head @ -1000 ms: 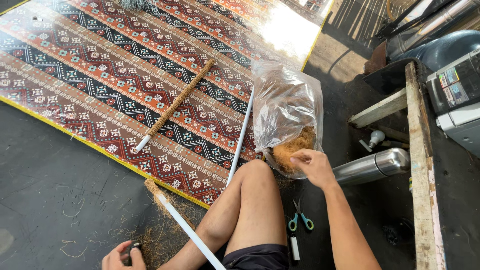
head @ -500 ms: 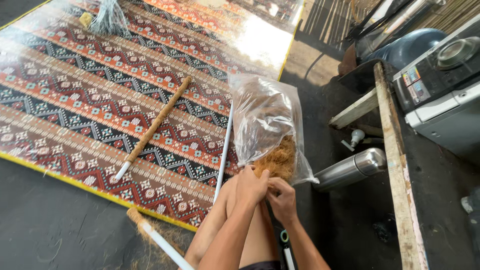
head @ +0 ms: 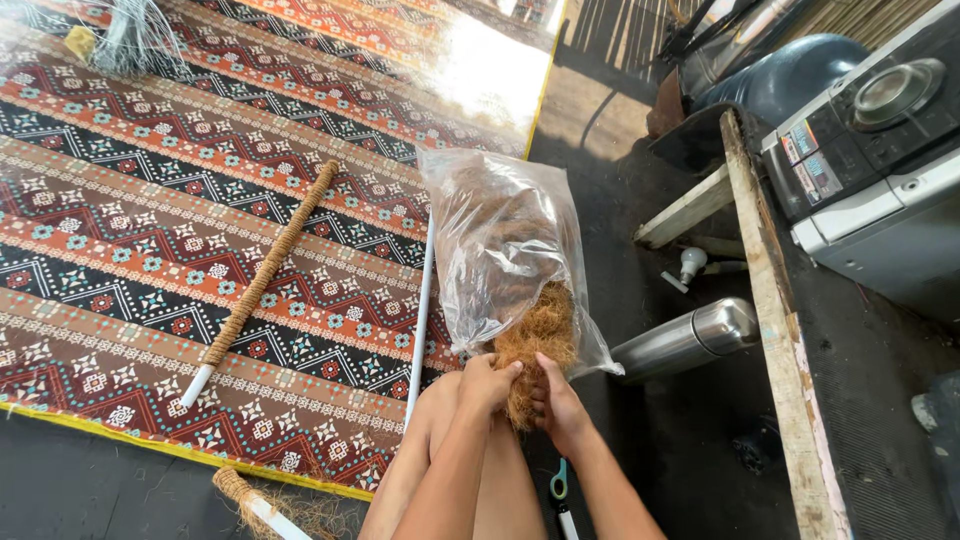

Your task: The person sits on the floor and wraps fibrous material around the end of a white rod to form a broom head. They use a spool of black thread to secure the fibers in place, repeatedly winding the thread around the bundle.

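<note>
Dark floor runs under you, and a bright patterned mat (head: 150, 230) lies far out past your left hand. Both your hands meet just over your bare knee (head: 440, 420). Your left hand (head: 488, 383) is closed on a tuft of brown fibre (head: 538, 345). Your right hand (head: 556, 405) is beside it, its fingers curled round the same tuft from the other side. The two hands almost touch.

That brown fibre spills from the mouth of a clear plastic bag (head: 500, 240), which lies just ahead of your fingers.

To do this well, take only a small bunch at a time. Hold it near its root with one hand and pull slowly with the other, so the bag does not tip. Keep the loose bits over your knee, not the floor.

Your forearms come in close together from below, and your wrists bend a little downward.

Right by your right wrist lie small scissors with a green handle (head: 558, 485). Further to the right of that hand rests a shiny metal flask (head: 690, 340) on its side. To the left of your left hand lie a thin white pipe (head: 420, 320) and a stick wrapped in fibre rope (head: 265, 275). Another partly wrapped stick (head: 250, 495) lies low, near your left elbow.
</note>
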